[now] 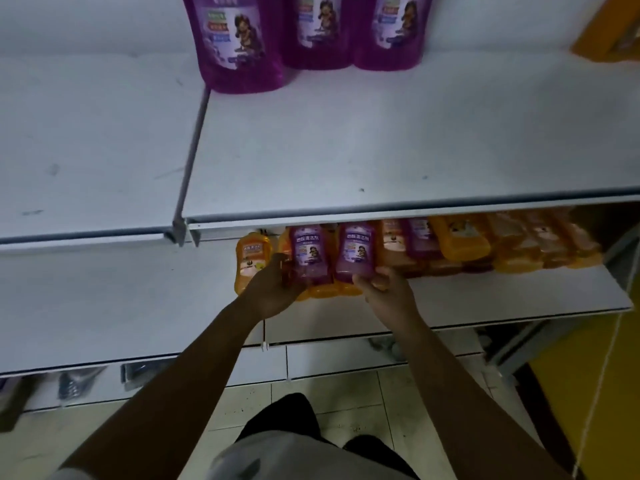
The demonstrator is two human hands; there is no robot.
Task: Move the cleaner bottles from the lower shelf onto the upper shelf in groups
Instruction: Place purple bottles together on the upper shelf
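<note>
Two purple cleaner bottles stand side by side at the front of the lower shelf (485,299). My left hand (273,289) grips the left purple bottle (308,254) near its base. My right hand (384,289) grips the right purple bottle (355,252) at its lower corner. An orange bottle (250,261) stands just left of my left hand. More orange and purple bottles (460,240) line the lower shelf to the right, partly hidden under the upper shelf (381,150). Three large purple bottles (304,32) stand at the back of the upper shelf.
A grey divider rail (194,157) splits the upper shelf into a left and a right section. An orange box (609,32) sits at the far right of the upper shelf. A yellow panel (595,393) stands at the lower right, with tiled floor below.
</note>
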